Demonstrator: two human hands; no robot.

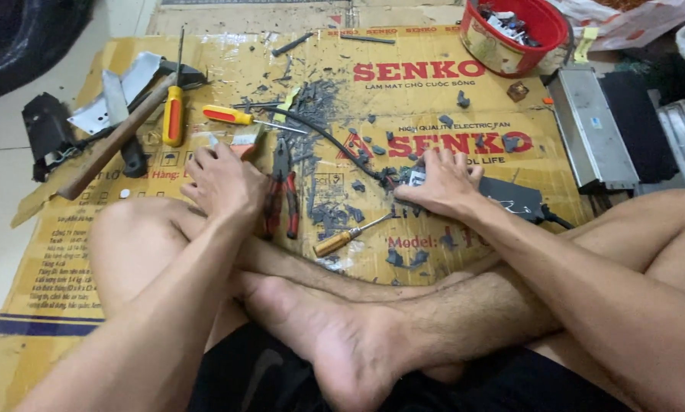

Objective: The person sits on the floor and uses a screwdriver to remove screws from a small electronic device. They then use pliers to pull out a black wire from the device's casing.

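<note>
My right hand (441, 183) presses down on a black power adapter (514, 200) that lies on the cardboard sheet (67, 252); its black cable (327, 139) curves off to the upper left. My left hand (224, 183) has its fingers curled around the handle of a small brush (244, 140), whose bristles stick out beyond the fingers. Red-handled pliers (283, 194) lie just right of that hand. An amber-handled screwdriver (341, 239) rests between the two hands, close to my crossed legs.
A wooden-handled hammer (113, 141), a yellow screwdriver (174, 114) and a red-and-yellow screwdriver (232, 116) lie at the back left. Grey plastic fragments (319, 103) litter the middle. A red bowl of parts (514, 34) and a metal box (590, 126) stand at the right.
</note>
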